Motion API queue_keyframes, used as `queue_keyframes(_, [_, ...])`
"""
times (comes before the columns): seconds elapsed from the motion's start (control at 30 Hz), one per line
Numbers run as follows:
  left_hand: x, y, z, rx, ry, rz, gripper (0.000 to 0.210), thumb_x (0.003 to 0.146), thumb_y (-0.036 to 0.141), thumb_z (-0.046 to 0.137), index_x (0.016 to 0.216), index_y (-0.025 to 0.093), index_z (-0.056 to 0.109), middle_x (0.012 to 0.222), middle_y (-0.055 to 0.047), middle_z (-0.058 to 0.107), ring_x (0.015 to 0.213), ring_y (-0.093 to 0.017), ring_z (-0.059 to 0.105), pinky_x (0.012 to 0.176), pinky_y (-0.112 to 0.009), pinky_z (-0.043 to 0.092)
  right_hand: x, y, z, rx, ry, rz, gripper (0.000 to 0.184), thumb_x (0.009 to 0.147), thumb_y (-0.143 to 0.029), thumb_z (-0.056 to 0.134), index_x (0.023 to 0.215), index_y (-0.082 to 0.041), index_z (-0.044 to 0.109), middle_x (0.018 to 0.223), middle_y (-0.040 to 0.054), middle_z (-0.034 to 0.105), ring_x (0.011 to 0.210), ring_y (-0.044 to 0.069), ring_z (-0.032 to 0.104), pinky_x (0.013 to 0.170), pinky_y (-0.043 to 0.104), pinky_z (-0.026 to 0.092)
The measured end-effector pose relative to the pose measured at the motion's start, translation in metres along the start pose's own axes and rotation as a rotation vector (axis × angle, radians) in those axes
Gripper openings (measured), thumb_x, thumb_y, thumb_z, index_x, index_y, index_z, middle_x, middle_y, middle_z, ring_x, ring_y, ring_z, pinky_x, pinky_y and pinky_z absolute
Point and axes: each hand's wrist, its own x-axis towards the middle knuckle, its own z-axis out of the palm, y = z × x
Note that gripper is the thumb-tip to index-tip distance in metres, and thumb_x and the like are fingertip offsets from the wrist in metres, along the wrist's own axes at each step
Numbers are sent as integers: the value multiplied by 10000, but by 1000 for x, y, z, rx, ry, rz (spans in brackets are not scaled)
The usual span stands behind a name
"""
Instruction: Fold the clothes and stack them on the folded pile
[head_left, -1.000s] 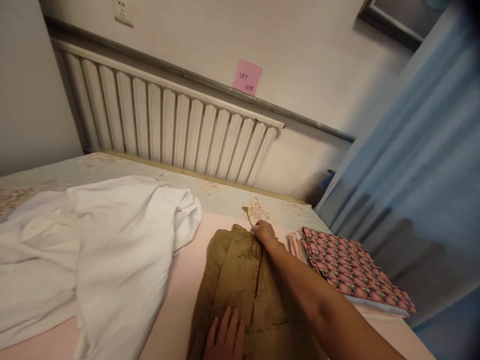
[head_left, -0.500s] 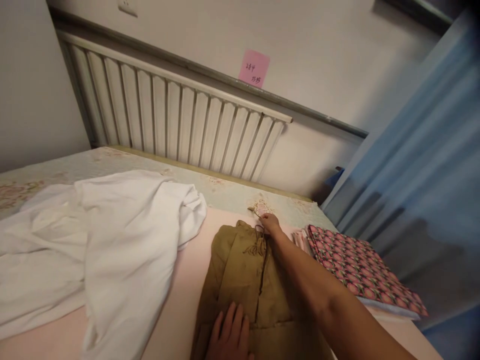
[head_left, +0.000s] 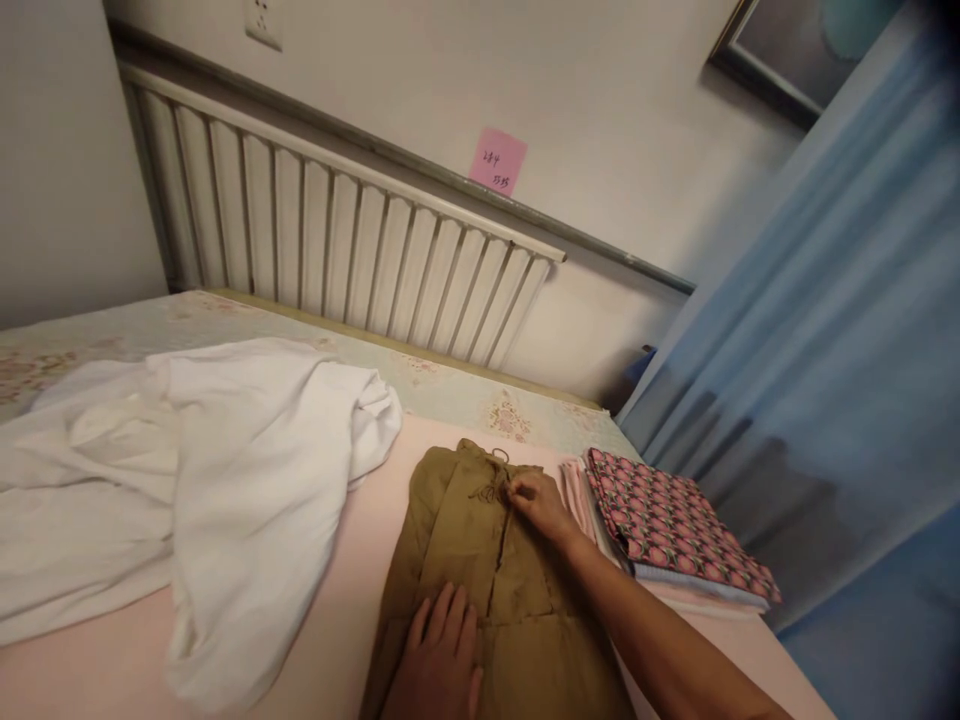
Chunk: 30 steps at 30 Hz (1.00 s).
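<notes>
Olive-brown trousers (head_left: 457, 545) lie lengthwise on a pink sheet, waistband away from me. A drawstring (head_left: 489, 493) lies loosely bunched at the middle of the waistband, with a small loop standing above the edge. My right hand (head_left: 541, 502) is at the waistband, thumb and fingers pinched together on the drawstring; the pinched part is mostly hidden by the fingers. Lower down, my left hand (head_left: 441, 650) rests flat on the trousers, fingers stretched out.
White crumpled cloth (head_left: 255, 490) spreads over the left of the bed. A folded stack with a pink-and-black patterned cloth (head_left: 682, 520) on top sits at right, beside a blue curtain (head_left: 780, 420). Behind the bed stand a white radiator (head_left: 345, 240) and a wall with a pink note (head_left: 498, 160).
My right hand has drawn back toward me from beyond the waistband, bringing the drawstring end onto the trousers. The left hand stays flat in place. The view has shifted slightly.
</notes>
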Motion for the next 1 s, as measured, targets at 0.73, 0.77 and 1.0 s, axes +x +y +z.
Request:
queue_keyframes(0.73, [-1,7,-7,-52,28,-35,558,842,221,416,1392,156,479,1484,-113,431,1397,-312,330,1133,-563,292,-28,-20,6,-204,-1,-253,216,812,-111,531,824,-238,705,810,36,661,861,207,538,817,327,375])
queue_keyframes(0.77, [0,7,-6,-48,25,-38,557,841,224,415,1390,156,484,1483,-113,432,1397,-315,329,1133,-565,292,-28,-17,4,-183,10,-258,245,787,-80,506,815,-232,696,825,38,660,874,204,545,827,327,384])
queue_keyframes(1.0, [0,8,-3,-34,28,-47,560,834,210,392,1381,141,494,1480,-126,433,1390,-315,343,1131,-564,288,-37,-5,0,-68,23,-298,286,672,-23,405,688,-216,616,832,22,652,896,178,577,865,316,413])
